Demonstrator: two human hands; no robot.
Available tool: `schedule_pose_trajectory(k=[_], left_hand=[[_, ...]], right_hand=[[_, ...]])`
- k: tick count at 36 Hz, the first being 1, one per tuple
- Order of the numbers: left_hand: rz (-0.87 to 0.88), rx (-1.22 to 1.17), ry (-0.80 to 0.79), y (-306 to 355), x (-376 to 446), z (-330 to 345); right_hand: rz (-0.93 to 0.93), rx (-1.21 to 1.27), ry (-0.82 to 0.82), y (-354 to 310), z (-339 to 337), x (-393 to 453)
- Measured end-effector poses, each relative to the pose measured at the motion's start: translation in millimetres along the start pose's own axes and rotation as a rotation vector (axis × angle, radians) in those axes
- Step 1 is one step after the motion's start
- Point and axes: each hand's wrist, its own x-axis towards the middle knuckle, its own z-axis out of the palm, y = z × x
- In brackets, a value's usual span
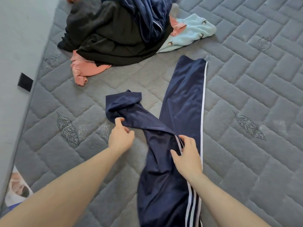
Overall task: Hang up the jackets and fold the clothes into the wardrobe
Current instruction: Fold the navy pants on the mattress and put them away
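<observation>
Lengthwise, track pants (183,99) (legs away)

Soft, even daylight; faint shadows lie under the arms on the mattress (246,95). Sheen on navy trousers (183,95). Wide-angle bending at edges; slight softness overall.

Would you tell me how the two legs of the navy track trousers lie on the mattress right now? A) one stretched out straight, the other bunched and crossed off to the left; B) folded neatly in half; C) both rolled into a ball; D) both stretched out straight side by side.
A: on the navy track trousers, the white-striped leg lies straight, while the other leg bunches leftward by the left hand.
</observation>
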Motion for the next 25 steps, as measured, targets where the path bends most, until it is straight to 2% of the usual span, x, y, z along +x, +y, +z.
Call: schedule_pose_trajectory(k=[6, 9, 12, 17, 21, 25], left_hand=[[-0.238, -0.372, -0.001, 11, 39, 6], [-0.239, -0.506, -0.042, 22, 46, 9], [-0.061, -0.457, 0.016, 42, 44, 4], [0.237, -0.417, 0.084, 119, 42, -12], [0.525, -0.356, 0.009, 194, 35, -6], [0.648, -0.286, -0.236, 253, 16, 14]], right_hand=[[-0.103, -0.105, -0.103, -39, 12, 55], [-0.055, -0.176, -0.17, -43, 17, 70], [-0.02, -0.113, -0.127, -41, 17, 74], [-0.047, 0.198, 0.017, -45, -5, 68], [-0.041, 0.311, 0.048, -42, -34, 68], [0.072, 0.351, 0.134, -26, -58, 73]])
